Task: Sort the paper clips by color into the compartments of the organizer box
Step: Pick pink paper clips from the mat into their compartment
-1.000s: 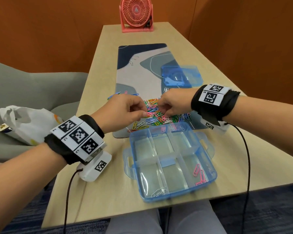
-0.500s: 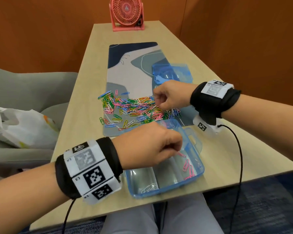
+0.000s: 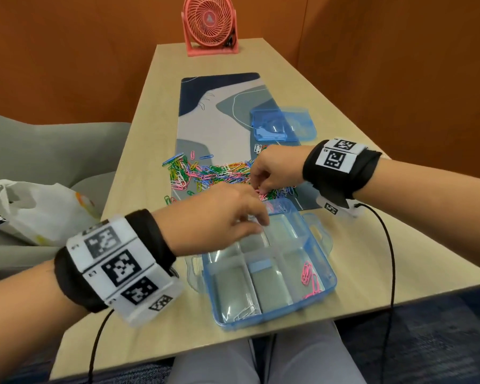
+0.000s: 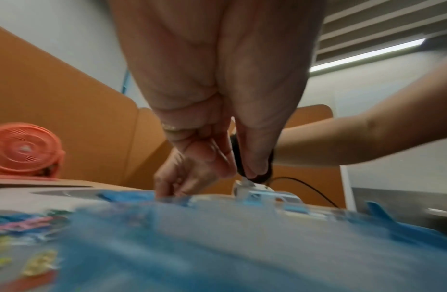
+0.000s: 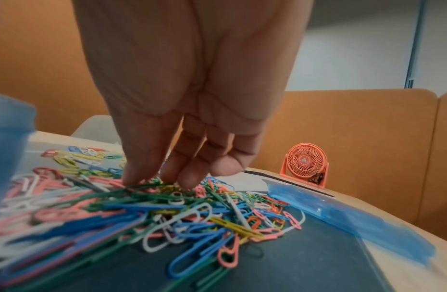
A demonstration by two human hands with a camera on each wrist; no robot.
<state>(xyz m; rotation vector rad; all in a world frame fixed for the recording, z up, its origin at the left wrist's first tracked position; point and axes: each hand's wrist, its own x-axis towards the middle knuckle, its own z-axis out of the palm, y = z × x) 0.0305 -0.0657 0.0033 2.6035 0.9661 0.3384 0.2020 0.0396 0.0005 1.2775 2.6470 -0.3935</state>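
Left grip (image 3: pixel 222 217), fingers curled, contents indiscernible, has returned from the translucent blue plastic organizer box (image 3: pixel 326 289) toward the multicoloured paper-clip heap (image 3: pixel 219 173), where the right grip (image 3: pixel 275 173) pinches clips; sorting barely begun.

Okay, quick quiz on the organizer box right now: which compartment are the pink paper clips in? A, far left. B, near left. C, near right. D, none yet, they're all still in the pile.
C: in the head view the pink paper clips lie in the near right compartment of the organizer box, while the near left one holds only white paper clips.
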